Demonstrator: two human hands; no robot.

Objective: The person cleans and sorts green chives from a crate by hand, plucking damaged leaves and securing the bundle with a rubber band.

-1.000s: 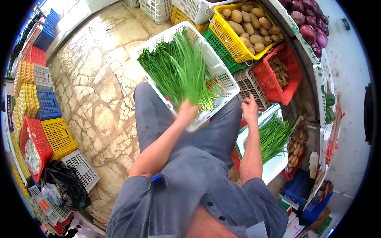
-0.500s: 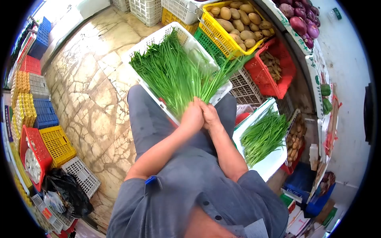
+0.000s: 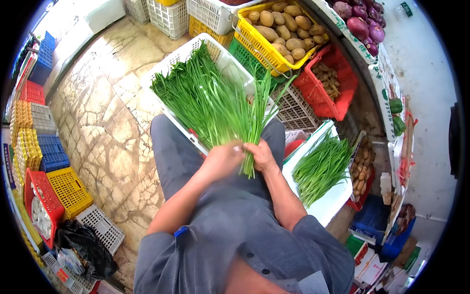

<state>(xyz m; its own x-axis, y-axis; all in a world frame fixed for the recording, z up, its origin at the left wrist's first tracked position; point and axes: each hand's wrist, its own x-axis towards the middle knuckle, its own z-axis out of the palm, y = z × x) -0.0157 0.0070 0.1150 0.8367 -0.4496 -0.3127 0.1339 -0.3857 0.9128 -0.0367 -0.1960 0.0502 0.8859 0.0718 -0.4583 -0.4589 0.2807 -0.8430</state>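
Observation:
A bunch of long green leafy stalks [image 3: 255, 125] stands upright in my right hand [image 3: 262, 156], whose fingers are wrapped round it near the pale cut ends. Close beside it on the left, my left hand [image 3: 223, 159] is curled and slightly blurred, its fingertips at the stems; what it grips is hidden. Many more green stalks [image 3: 196, 98] fill the white perforated crate [image 3: 182, 53] across my knees. To the right, a white tray [image 3: 325, 208] holds a separate pile of the same stalks [image 3: 323, 169].
Beyond the crate are a yellow crate [image 3: 262, 55] of potatoes, a red crate [image 3: 350, 73] of ginger-like roots and a grey crate [image 3: 296, 110]. Red onions [image 3: 360, 29] lie at the upper right. Stacked crates, egg trays and a black bag [image 3: 85, 247] line the left side.
My right hand has come from beside the white tray to the crate and now holds a bunch. That bunch has swung from leaning right to more upright. The hands have moved slightly apart since touching.

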